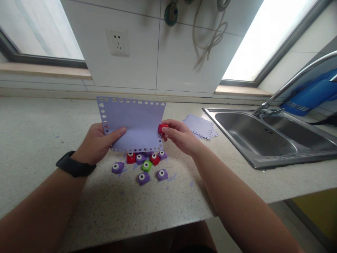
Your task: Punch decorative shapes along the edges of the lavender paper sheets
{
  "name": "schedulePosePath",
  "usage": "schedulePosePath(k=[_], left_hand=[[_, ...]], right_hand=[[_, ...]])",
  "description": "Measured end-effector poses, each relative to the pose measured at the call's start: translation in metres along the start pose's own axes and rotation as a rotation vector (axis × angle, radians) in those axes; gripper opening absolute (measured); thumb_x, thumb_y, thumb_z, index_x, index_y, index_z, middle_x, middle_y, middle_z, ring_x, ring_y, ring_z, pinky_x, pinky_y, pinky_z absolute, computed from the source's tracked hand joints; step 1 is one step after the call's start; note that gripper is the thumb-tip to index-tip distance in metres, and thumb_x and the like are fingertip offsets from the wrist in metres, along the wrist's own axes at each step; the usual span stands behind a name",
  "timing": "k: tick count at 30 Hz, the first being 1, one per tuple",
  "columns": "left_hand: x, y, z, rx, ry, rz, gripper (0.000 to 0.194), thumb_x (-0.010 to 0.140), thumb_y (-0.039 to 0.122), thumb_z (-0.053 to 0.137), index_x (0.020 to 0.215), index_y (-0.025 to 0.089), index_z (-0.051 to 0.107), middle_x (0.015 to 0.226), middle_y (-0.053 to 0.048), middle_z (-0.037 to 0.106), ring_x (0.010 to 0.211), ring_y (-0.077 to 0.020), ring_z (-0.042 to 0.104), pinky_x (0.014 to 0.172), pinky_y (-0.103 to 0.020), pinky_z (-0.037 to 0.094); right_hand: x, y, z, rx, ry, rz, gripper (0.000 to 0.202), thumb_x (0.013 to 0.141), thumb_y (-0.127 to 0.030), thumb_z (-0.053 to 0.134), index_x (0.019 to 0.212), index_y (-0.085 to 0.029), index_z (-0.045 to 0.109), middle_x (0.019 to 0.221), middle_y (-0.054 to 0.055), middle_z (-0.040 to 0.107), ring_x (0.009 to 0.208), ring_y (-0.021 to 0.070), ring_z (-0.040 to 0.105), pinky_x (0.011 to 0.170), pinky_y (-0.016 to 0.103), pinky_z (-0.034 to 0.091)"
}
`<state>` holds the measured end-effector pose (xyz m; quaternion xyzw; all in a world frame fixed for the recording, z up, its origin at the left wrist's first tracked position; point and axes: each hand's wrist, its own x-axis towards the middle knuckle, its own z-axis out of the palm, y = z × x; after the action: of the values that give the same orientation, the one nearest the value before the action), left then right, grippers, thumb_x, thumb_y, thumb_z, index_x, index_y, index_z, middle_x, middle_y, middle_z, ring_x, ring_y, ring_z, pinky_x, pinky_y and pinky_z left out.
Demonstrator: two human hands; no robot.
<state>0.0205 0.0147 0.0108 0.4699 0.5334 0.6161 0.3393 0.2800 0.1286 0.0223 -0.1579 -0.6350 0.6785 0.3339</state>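
Note:
A purple sheet of paper [134,123] is held up over the counter, with small shapes cut out along its edges. My left hand [101,140] grips its lower left side, thumb across the front. At the sheet's right edge, my right hand [177,134] pinches a red craft punch [162,128], which sits on that edge. Below the sheet lie several more punches, among them a green one [146,166], a purple one [143,178] and a red one [154,159]. Small purple paper bits are scattered around them.
Punched purple sheets [198,125] lie stacked on the speckled counter [105,218], right of my right hand. Farther right is a steel double sink [255,131] with a faucet [289,84]. A wall socket [118,43] and a looped cable hang behind.

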Motion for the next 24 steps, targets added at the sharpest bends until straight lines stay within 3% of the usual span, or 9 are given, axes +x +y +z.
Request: schedulePosePath(k=[16, 24], left_hand=[[0.0005, 0.0012, -0.0002, 0.062, -0.016, -0.022, 0.031, 0.076, 0.041, 0.085, 0.103, 0.026, 0.08, 0.108, -0.003, 0.08, 0.093, -0.0217, 0.074, 0.085, -0.033, 0.06], [-0.0007, 0.0058, 0.0005, 0.119, -0.033, -0.024, 0.029, 0.073, 0.041, 0.086, 0.095, 0.024, 0.081, 0.101, -0.005, 0.081, 0.086, -0.0244, 0.075, 0.077, -0.035, 0.063]], right_hand=[[-0.0008, -0.0013, 0.0001, 0.0, -0.017, -0.016, 0.014, 0.089, -0.031, 0.074, 0.097, -0.019, 0.073, 0.085, 0.0, 0.067, 0.074, 0.0112, 0.06, 0.069, 0.027, 0.047], [-0.0013, -0.0033, -0.0005, -0.023, 0.003, -0.041, 0.013, 0.089, -0.032, 0.075, 0.098, -0.021, 0.076, 0.086, 0.0, 0.067, 0.071, 0.0098, 0.055, 0.068, 0.026, 0.046]])
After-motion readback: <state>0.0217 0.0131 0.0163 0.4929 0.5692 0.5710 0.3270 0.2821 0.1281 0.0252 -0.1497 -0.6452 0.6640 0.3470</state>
